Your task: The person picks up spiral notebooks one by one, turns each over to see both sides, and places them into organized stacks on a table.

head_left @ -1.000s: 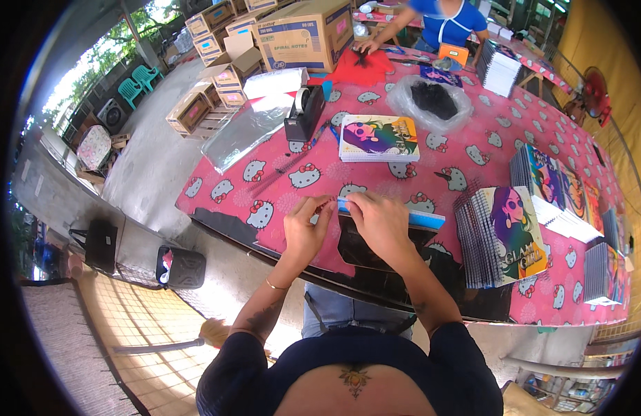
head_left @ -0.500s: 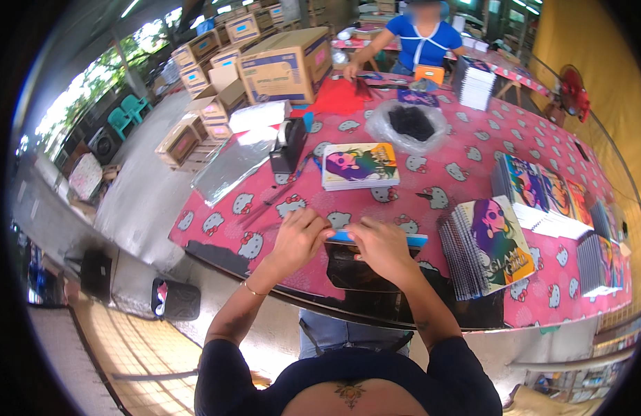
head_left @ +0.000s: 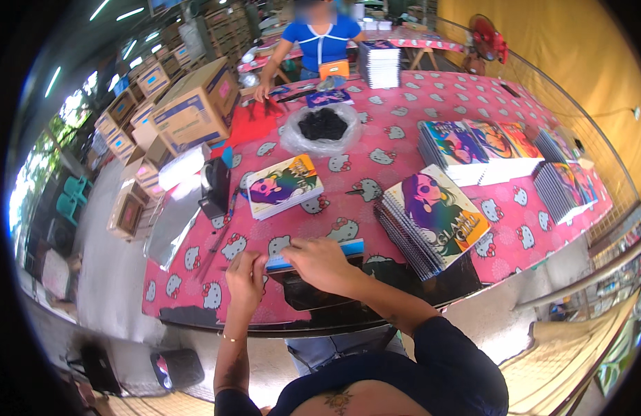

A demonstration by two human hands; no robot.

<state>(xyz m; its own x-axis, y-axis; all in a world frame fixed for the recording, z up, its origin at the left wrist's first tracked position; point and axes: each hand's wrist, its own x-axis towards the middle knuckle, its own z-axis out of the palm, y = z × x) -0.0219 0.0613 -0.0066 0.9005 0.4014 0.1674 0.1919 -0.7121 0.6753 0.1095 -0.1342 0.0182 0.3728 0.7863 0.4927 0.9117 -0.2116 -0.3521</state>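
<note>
The blue-edged notebook (head_left: 313,254) lies at the near edge of the table, on top of a dark stack (head_left: 313,295) that reaches the table's lip. The right hand (head_left: 319,262) rests over the notebook's middle, fingers curled down onto its cover and pressing it; only its blue far strip shows beyond the knuckles. The left hand (head_left: 245,277) sits just left of the notebook's left end, fingers bent close together at that corner; whether they pinch the cover cannot be told. Beyond the fingertips, a bare strip of pink patterned tablecloth (head_left: 348,201) gives open room. Further out and to the left lies a single colourful notebook (head_left: 284,185), well apart from both hands. To the right of the right hand, a fanned stack of spiral notebooks (head_left: 431,218) stands near, its lower corner close to the table edge. Left of the left hand, a clear plastic sheet (head_left: 171,222) and a dark device (head_left: 215,186) occupy the table's left margin. Further off sit a clear bag of dark items (head_left: 322,128), more notebook stacks (head_left: 473,149) and cardboard boxes (head_left: 192,107). Another person (head_left: 319,43) stands at the far edge.
</note>
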